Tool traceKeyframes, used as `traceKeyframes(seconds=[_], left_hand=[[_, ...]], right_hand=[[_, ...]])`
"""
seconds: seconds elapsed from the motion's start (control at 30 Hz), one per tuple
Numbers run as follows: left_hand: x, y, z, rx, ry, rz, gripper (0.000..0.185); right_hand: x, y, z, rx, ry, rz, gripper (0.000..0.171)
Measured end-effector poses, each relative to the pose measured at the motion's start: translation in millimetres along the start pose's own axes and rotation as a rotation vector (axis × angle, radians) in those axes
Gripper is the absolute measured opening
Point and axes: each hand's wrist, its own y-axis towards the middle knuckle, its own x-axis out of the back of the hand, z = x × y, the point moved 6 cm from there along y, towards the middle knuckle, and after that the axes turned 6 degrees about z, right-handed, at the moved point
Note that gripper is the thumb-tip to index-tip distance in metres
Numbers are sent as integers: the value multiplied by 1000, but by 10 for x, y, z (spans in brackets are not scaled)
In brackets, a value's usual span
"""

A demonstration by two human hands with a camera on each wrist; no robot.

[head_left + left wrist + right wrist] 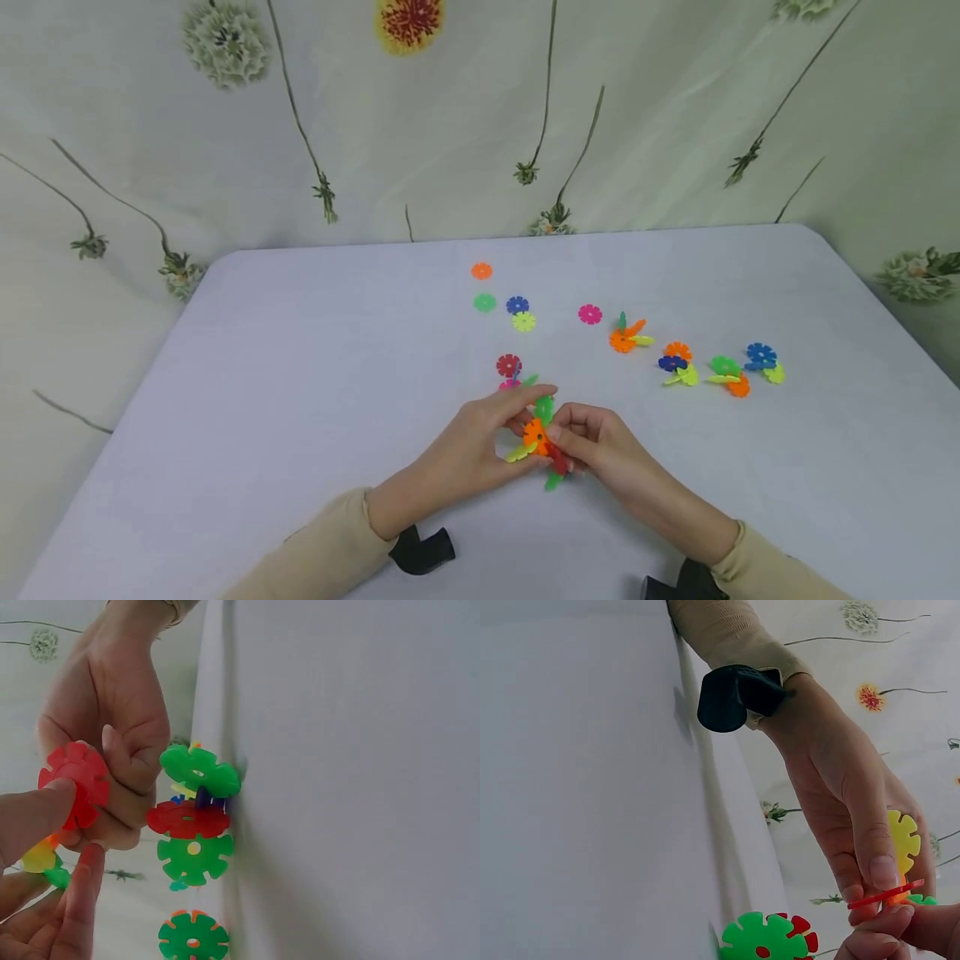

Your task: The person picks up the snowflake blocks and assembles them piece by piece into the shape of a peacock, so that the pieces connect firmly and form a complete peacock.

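Note:
Both hands meet low over the middle of the white table [300, 375]. Between them is a small cluster of plastic snowflake discs [537, 435]: orange, green, yellow and red pieces slotted together. My left hand [517, 417] grips it from the left, fingers curled over the top. My right hand [564, 446] pinches it from the right. In the left wrist view a red disc [75, 784] sits between a left fingertip [37, 814] and the right hand [120, 727]. The right wrist view shows the same red disc [885, 894] edge-on under the left hand [855, 825], with a yellow disc [904, 840] behind.
Just beyond the hands lies a red, pink and green cluster [510, 371]. Loose discs lie farther back: orange [482, 270], green [484, 302], blue [517, 305], yellow [523, 322], pink [589, 314]. Several small joined clusters [678, 362] sit to the right. A flowered cloth hangs behind.

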Motion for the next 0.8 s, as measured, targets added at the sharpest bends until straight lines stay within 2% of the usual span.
traceKeyframes(seconds=[0.13,0.23,0.3,0.37,0.43,0.6,0.7,0.8], left_hand=[[-11,-1,14,-22,-34,14,64],[7,3,24,-16,-74,11,65],[36,9,67,17,-106,23,64],[104,11,160,60,-139,36,62],[211,-1,316,126,-143,22,61],[456,-70,720,282,-114,-42,58],[481,-77,829,304,-133,-25,60],[489,-82,897,332,-215,-22,61]], right_hand=[[-2,-11,15,15,-25,-19,17],[0,-3,33,19,-33,-10,19],[10,7,48,14,-40,12,22],[48,19,70,10,-63,35,27],[137,50,92,-8,-87,20,32],[453,214,158,-22,-107,-121,36],[521,346,192,0,-143,-157,33],[522,527,206,18,-231,-154,30]])
